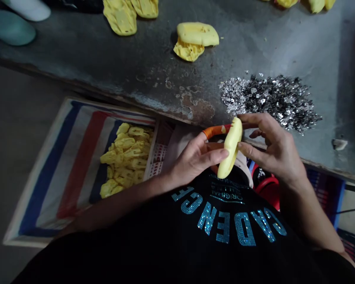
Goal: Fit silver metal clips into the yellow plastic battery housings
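A yellow moulded plastic shell [231,146] is held on edge in front of my chest, close to the table's near edge. My left hand [191,159] grips it from the left, thumb on its outer face; orange wrapping covers a finger behind it. My right hand [272,148] is closed on the right side of the same shell, with thumb and fingers at its edge. Whether a small piece sits between those fingertips is hidden. Just beyond my right hand lies a pile of small shiny metal pieces [272,98].
On the worn grey table [130,67] lie yellow shells [198,33], with more yellow shells [120,17] at the back. Teal and white rounded objects stand far left. Below left, a crate lined with striped sheeting [68,165] holds several yellow shells [127,157]. Something red [266,187] shows beneath my right arm.
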{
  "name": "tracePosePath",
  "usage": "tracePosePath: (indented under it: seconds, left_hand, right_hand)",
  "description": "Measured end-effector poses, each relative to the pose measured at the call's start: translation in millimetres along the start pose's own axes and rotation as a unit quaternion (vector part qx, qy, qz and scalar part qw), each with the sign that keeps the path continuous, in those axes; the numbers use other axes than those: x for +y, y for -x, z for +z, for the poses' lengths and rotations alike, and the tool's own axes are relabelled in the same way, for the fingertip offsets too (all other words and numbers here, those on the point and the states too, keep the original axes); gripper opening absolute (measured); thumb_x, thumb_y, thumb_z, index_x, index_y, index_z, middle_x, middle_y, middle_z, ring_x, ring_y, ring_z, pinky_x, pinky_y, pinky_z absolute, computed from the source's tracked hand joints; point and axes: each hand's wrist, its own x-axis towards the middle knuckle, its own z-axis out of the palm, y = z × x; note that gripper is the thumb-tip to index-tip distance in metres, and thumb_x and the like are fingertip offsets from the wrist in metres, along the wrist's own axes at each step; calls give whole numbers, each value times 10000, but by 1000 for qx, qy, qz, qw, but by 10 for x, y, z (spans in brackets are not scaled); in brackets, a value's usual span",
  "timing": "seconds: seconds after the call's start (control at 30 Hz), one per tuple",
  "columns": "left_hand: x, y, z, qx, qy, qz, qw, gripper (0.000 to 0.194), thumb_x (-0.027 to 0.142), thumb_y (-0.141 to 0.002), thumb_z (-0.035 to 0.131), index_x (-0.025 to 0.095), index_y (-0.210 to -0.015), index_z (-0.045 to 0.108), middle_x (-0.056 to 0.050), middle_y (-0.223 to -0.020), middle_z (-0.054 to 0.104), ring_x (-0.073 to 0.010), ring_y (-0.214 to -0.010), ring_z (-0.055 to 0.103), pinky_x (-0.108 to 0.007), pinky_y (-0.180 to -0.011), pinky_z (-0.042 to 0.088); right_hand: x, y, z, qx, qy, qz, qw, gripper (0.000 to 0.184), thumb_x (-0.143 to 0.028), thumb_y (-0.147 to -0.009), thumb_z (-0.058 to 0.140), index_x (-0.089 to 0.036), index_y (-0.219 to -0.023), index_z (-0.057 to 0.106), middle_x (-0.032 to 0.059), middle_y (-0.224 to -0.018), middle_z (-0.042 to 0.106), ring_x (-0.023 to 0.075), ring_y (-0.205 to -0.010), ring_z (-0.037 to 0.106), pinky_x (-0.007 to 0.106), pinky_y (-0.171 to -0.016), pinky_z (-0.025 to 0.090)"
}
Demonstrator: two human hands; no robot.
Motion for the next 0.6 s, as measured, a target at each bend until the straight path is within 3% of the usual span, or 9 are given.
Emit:
tracePosePath:
  seconds: [0.13, 0.33, 0.47, 0.6]
  left_hand:
    - [3, 57, -19, -6, -32, 20, 999, 742, 465, -933, 1026, 251, -1567, 706, -93, -1227, 916, -279, -1046, 899, -316, -852, 688]
    - [-75, 124, -137, 17, -67, 74, 995, 597, 436, -974, 984, 286, -1527, 817, -94, -1409, 893, -288, -1257, 865, -298, -974, 676]
    - [-74, 156, -222, 74, -112, 120, 984, 481, 458, -976, 969, 282, -1419, 897, -72, -1348, 910, -257, -1136, 862, -311, -975, 671]
    - [-70, 169, -375, 120, -130, 133, 975, 403, 500, -980, 955, 248, -1295, 954, -73, -1140, 928, -273, -1005, 847, -351, -915, 677]
  right_hand:
    - [42, 16, 125, 25, -17, -25, 999, 468, -368, -1006, 862, -293, -1447, 725, 97, -1405, 811, 286, -1176, 792, 419, -888, 676]
    - [148, -34, 400, 117, -20, -87, 989, 466, -297, -981, 851, -311, -1421, 700, 84, -1340, 786, 283, -1181, 765, 438, -887, 665]
    - [150, -186, 489, 147, 21, -113, 982, 488, -313, -972, 830, -316, -1436, 679, 100, -1332, 770, 298, -1149, 768, 455, -833, 687]
    - [89, -388, 560, 134, 62, -137, 980, 489, -338, -982, 814, -332, -1446, 659, 104, -1309, 785, 318, -1103, 779, 502, -826, 708]
